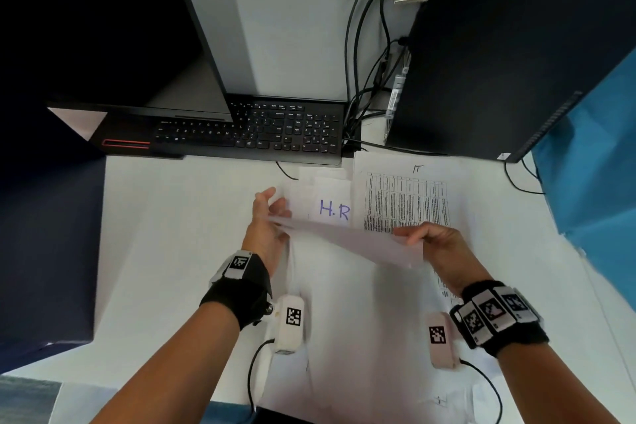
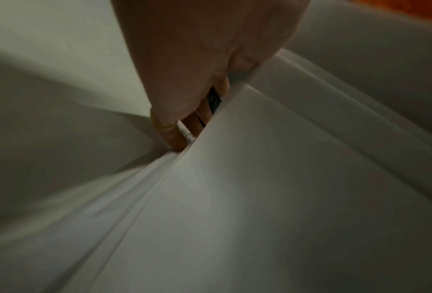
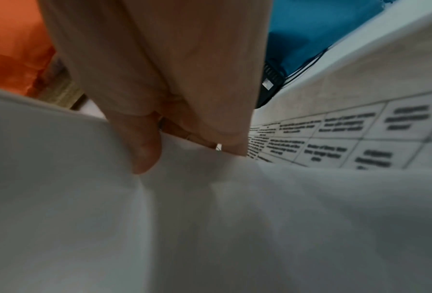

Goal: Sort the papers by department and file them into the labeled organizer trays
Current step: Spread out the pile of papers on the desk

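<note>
A white sheet of paper hangs lifted over the desk, held by both hands. My left hand grips its left edge, fingers curled behind the sheet. My right hand pinches the right edge, thumb on top of the paper. Behind the sheet lies a white paper marked "H.R" in blue. To its right lies a printed table sheet marked "IT" at the top, also seen as the table sheet in the right wrist view. More white papers lie under my wrists.
A black keyboard and a monitor stand at the back left. A black computer tower with cables stands at the back right. Blue cloth borders the right side.
</note>
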Tool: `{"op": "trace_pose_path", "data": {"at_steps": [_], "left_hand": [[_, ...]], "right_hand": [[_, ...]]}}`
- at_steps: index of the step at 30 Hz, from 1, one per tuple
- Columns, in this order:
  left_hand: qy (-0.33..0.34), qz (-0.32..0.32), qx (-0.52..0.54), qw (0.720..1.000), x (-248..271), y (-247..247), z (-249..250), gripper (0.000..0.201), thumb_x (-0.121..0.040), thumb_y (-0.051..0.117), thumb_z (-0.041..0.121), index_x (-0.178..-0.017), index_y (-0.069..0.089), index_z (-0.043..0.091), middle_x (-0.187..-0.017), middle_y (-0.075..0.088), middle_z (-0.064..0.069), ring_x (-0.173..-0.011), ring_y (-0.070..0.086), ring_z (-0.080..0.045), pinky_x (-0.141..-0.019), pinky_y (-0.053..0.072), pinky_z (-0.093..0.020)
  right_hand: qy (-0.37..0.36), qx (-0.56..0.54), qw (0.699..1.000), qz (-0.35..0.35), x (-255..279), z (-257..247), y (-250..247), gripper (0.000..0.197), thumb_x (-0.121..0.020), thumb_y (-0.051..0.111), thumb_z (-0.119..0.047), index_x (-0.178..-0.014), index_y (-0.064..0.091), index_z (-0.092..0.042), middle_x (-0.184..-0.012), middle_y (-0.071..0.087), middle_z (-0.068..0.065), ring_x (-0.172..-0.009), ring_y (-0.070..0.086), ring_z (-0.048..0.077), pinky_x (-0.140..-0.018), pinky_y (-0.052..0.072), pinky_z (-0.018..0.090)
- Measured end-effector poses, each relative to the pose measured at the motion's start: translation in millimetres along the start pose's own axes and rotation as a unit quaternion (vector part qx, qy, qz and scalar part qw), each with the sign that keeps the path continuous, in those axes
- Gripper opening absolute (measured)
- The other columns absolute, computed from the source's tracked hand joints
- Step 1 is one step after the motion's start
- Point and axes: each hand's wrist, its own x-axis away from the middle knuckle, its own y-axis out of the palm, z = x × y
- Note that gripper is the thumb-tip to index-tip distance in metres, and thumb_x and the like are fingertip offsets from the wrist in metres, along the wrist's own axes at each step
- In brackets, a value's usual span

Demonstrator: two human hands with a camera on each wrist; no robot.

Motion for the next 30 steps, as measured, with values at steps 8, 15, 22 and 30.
{"op": "trace_pose_path", "data": {"at_steps": [8,15,22,30], "left_hand": [[-0.040,-0.046,0.032,0.998,29.6,-7.4,-10.9,0.065,-0.095,0.027,0.055,-0.130,0.046,0.004,-0.136,0.047,-0.025,-0.129,0.043,-0.036,-0.108,0.030,-0.044],[0.057,-0.112,-0.236,0.964,56.4,-11.5,7.9,0.020,-0.096,0.048,0.034,-0.110,0.053,0.021,-0.107,0.065,-0.001,-0.086,0.062,-0.002,-0.076,0.048,-0.021],[0.330,0.088,-0.285,0.895,87.6,-17.1,62.5,0.009,-0.092,0.052,0.015,-0.084,0.048,0.017,-0.072,0.052,0.001,-0.060,0.046,-0.003,-0.063,0.041,-0.019],[0.311,0.034,-0.183,0.932,86.1,-38.7,61.6,0.023,-0.086,0.058,0.020,-0.103,0.050,0.033,-0.102,0.066,0.008,-0.095,0.063,-0.007,-0.084,0.048,-0.027]], "right_hand": [[0.000,0.029,0.999,0.026,10.4,-6.4,8.2,0.033,-0.084,0.059,0.011,-0.072,0.071,-0.018,-0.074,0.070,-0.004,-0.065,0.063,0.012,-0.053,0.049,0.017],[-0.058,0.004,0.994,0.087,14.9,-51.1,27.8,0.010,-0.094,0.054,-0.015,-0.100,0.061,-0.017,-0.085,0.067,0.004,-0.074,0.061,0.018,-0.060,0.051,0.028],[-0.263,0.024,0.959,0.100,46.3,-127.8,93.8,0.025,-0.096,0.048,-0.006,-0.095,0.052,-0.030,-0.090,0.064,-0.015,-0.083,0.061,-0.005,-0.077,0.051,0.018],[-0.264,-0.024,0.960,0.085,51.7,-124.2,118.5,0.033,-0.092,0.050,0.002,-0.106,0.048,-0.028,-0.105,0.063,-0.010,-0.093,0.063,-0.003,-0.075,0.051,0.014]]}}
